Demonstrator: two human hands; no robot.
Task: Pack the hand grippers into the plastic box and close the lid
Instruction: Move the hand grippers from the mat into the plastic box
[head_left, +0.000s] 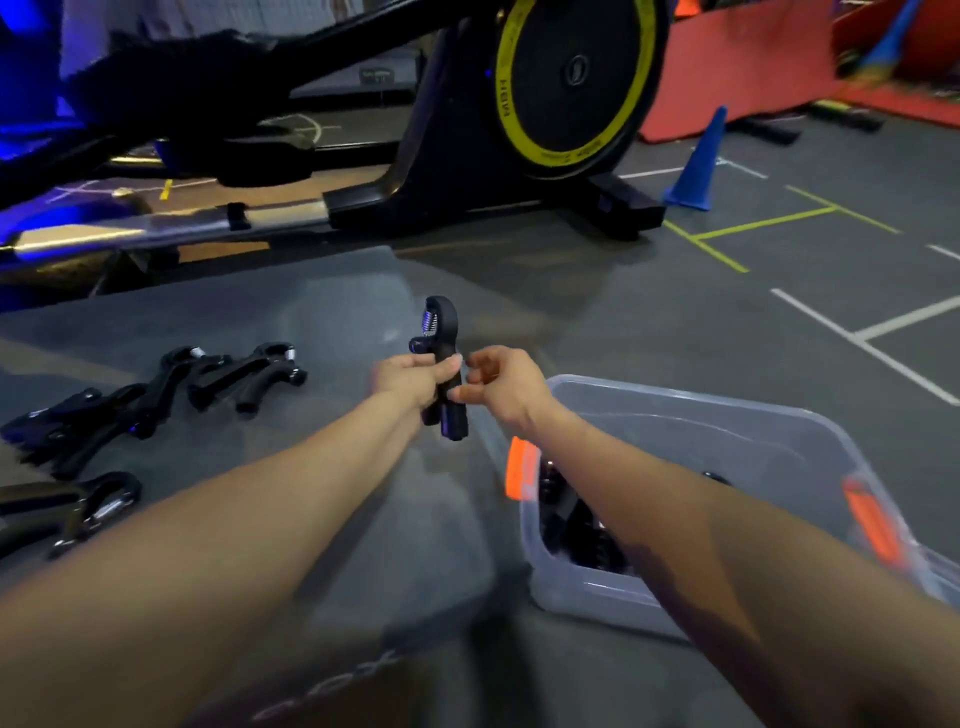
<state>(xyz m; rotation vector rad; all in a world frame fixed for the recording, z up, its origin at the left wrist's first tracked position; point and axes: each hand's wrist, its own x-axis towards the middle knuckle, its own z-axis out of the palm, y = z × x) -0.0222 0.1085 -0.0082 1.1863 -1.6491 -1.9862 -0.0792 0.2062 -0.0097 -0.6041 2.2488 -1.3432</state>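
A black hand gripper (442, 364) stands upright between the two hands, above the grey mat (311, 322) and just left of the clear box (753, 431). Its spring end points up and its handles point down. The left hand (413, 378) wraps its fingers round the handles. The right hand (503, 382) has its fingers curled, and its thumb and fingertips meet the gripper's right handle in a pinch. The box sits open at the right, with orange latches (519, 467) on its sides and dark grippers inside. More grippers (156, 395) lie loose on the mat, well to the left of the hands.
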